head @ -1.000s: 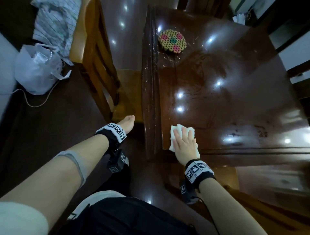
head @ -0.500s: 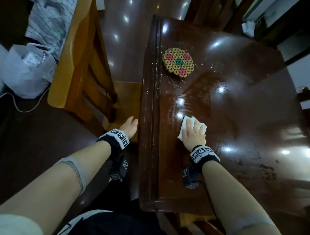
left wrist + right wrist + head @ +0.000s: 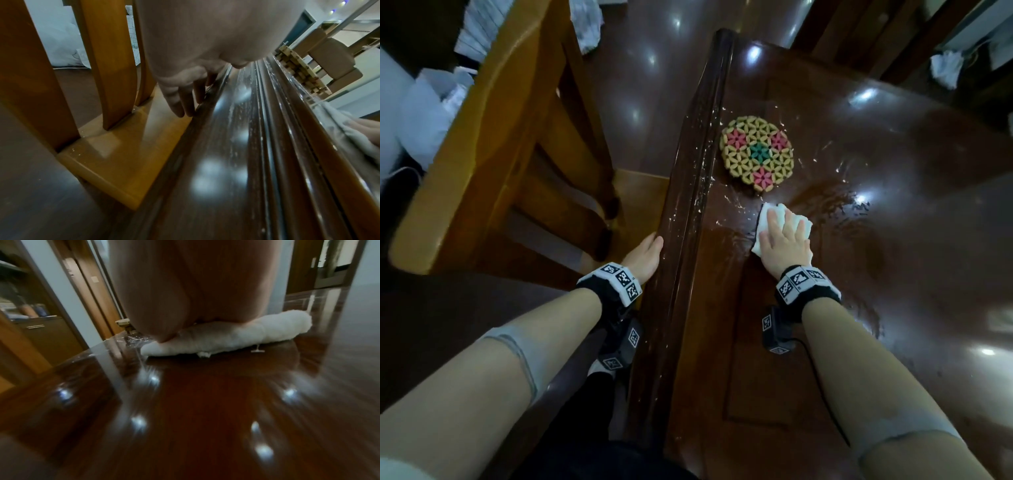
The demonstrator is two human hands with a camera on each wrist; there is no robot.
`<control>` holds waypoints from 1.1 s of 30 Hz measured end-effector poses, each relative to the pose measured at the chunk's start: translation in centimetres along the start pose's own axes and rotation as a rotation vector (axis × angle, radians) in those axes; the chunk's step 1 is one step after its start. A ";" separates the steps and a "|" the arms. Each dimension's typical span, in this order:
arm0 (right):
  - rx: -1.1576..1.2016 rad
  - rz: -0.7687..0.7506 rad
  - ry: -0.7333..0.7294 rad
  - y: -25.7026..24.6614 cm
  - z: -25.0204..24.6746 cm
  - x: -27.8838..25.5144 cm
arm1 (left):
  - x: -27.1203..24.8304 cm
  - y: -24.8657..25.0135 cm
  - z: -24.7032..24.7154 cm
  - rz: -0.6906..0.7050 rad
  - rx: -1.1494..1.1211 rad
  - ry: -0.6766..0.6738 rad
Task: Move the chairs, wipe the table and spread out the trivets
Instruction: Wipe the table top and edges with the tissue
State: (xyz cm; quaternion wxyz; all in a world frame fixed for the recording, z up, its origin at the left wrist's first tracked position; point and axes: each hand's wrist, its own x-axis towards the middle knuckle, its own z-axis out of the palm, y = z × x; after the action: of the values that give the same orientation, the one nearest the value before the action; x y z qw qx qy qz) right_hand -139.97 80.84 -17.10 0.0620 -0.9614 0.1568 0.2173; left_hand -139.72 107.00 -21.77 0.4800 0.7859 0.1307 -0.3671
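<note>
From overhead, the right hand (image 3: 786, 241) presses a white cloth (image 3: 770, 219) flat, fingers straight and slightly spread, mid-frame on the wet table (image 3: 893, 240), just below the trivet (image 3: 757, 153). The chair (image 3: 493, 144) stands upper left.

At the left wrist, the left hand (image 3: 185, 91) hangs with loose fingers against the table's edge, likely steadying.

At the right wrist, fingers are hidden behind the palm.

The trivet (image 3: 757, 152) lies on the table (image 3: 893, 205), near its left edge. The cloth (image 3: 770, 219) lies just in front of the trivet, under the right hand (image 3: 784, 245). 1 chair (image 3: 493, 144) stands left of the table, and the left hand (image 3: 645, 255) is between them, by the table's edge.
</note>
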 end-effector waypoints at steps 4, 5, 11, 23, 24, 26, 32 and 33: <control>-0.053 -0.136 0.064 -0.7 -0.6 3.0 | 0.9 0.1 0.6 0.013 -0.010 0.044; -0.058 -0.156 0.080 -0.8 -0.6 3.4 | 1.0 -0.1 0.6 -0.005 -0.023 0.052; -0.094 -0.240 0.074 -1.1 -0.6 3.2 | 1.9 -1.2 0.7 -0.029 -0.065 0.040; -0.347 -0.588 0.062 -7.8 2.2 -1.7 | -2.8 -4.0 -1.7 -0.057 -0.111 -0.074; -0.441 -0.608 0.079 -8.2 2.5 -2.2 | -3.2 -4.4 -1.9 -0.058 -0.110 -0.077; -0.644 -0.638 0.096 -8.9 2.8 -3.7 | -4.1 -5.4 -2.3 -0.045 -0.118 -0.085; -0.473 -0.591 0.093 -9.7 5.3 -11.8 | -6.7 -7.5 -3.0 -0.042 -0.089 -0.136; -0.417 -0.567 0.087 -9.6 5.9 -13.4 | -7.0 -7.8 -3.0 -0.040 -0.079 -0.136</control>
State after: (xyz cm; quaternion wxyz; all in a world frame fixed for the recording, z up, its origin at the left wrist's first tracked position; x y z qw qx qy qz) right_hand -150.62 94.72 -16.07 -0.0845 -0.9670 -0.1617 0.1779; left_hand -147.61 114.48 -21.19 0.5108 0.7369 0.1280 -0.4238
